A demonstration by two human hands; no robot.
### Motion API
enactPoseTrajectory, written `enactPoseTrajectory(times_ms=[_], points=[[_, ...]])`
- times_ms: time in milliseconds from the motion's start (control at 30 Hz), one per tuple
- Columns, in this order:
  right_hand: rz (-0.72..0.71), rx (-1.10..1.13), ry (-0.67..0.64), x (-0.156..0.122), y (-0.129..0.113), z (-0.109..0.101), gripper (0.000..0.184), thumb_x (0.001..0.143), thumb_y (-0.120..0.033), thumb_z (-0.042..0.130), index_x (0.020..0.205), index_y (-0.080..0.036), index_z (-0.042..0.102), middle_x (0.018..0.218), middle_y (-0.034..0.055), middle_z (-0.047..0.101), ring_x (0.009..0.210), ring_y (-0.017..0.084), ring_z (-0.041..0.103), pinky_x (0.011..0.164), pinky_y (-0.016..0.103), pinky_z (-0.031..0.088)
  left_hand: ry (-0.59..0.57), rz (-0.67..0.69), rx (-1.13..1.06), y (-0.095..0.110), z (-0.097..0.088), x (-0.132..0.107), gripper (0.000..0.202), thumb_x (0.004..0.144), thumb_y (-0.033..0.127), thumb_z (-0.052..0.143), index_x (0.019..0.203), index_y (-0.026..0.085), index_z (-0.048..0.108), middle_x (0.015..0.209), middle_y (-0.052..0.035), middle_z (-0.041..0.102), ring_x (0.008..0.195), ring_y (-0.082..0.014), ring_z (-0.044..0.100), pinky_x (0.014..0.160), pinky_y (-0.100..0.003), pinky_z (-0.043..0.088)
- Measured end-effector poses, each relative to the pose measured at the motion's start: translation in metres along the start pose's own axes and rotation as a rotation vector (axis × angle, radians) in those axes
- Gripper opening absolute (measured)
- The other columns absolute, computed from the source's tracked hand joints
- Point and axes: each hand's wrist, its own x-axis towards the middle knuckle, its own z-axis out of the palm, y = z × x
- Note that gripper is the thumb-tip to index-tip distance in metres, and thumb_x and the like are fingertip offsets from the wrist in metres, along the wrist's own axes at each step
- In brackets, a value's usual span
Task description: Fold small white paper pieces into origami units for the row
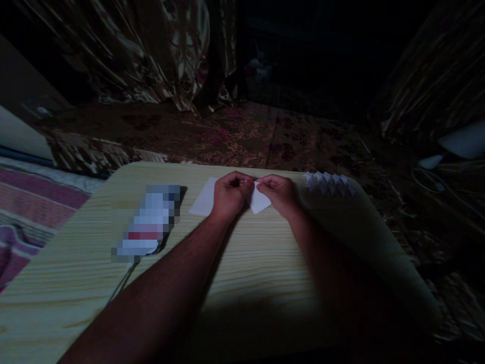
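Near the far edge of the wooden table, my left hand and my right hand meet over a small piece of white paper. Both hands pinch its upper edge between thumb and fingers, and its lower part comes to a point below them. Left of my left hand lies more white paper, flat on the table and partly covered by that hand. To the right of my right hand stand several small folded white paper pieces, set out in two rows.
The table has a pale wood grain. A blurred-out device with a cable lies on its left side. Striped cloth is at the left, a patterned cover beyond the table, and a white cable at the right. The room is dim.
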Motion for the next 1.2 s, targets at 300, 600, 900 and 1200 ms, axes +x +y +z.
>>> enactPoseTrajectory(times_ms=[300, 600, 900, 1200], points=[[0.006, -0.03, 0.02, 0.0, -0.0002, -0.0005, 0.017, 0.068, -0.033, 0.067, 0.074, -0.017, 0.067, 0.063, 0.0, 0.065, 0.054, 0.013, 0.057, 0.049, 0.023, 0.04, -0.012, 0.011, 0.005, -0.002, 0.0, 0.0, 0.012, 0.067, 0.026, 0.072, 0.074, 0.017, 0.071, 0.066, -0.0016, 0.066, 0.059, -0.0112, 0.054, 0.055, -0.022, 0.04], [-0.005, -0.054, 0.024, 0.0006, 0.0026, -0.0006, 0.017, 0.068, -0.033, 0.065, 0.073, -0.017, 0.066, 0.061, -0.0007, 0.063, 0.053, 0.012, 0.054, 0.048, 0.023, 0.038, -0.012, 0.012, 0.029, -0.0007, 0.0009, -0.0006, 0.013, 0.066, 0.026, 0.072, 0.073, 0.015, 0.07, 0.065, -0.0012, 0.065, 0.057, -0.0107, 0.054, 0.054, -0.022, 0.04], [-0.008, -0.027, 0.043, 0.0004, 0.0016, -0.0007, 0.016, 0.067, -0.03, 0.064, 0.073, -0.016, 0.065, 0.06, -0.0016, 0.061, 0.051, 0.011, 0.051, 0.047, 0.022, 0.036, -0.011, -0.026, 0.039, -0.0009, 0.0001, -0.0003, 0.016, 0.066, 0.024, 0.07, 0.08, 0.016, 0.073, 0.068, -0.0023, 0.067, 0.058, -0.0116, 0.056, 0.054, -0.022, 0.041], [0.027, 0.019, 0.064, 0.0009, -0.0004, -0.0018, 0.017, 0.065, -0.031, 0.065, 0.073, -0.016, 0.065, 0.059, -0.0018, 0.061, 0.05, 0.011, 0.051, 0.046, 0.022, 0.036, -0.017, -0.084, -0.039, -0.0015, -0.001, 0.0006, 0.022, 0.065, 0.021, 0.071, 0.086, 0.015, 0.073, 0.073, -0.0039, 0.068, 0.059, -0.0112, 0.057, 0.055, -0.022, 0.042]])
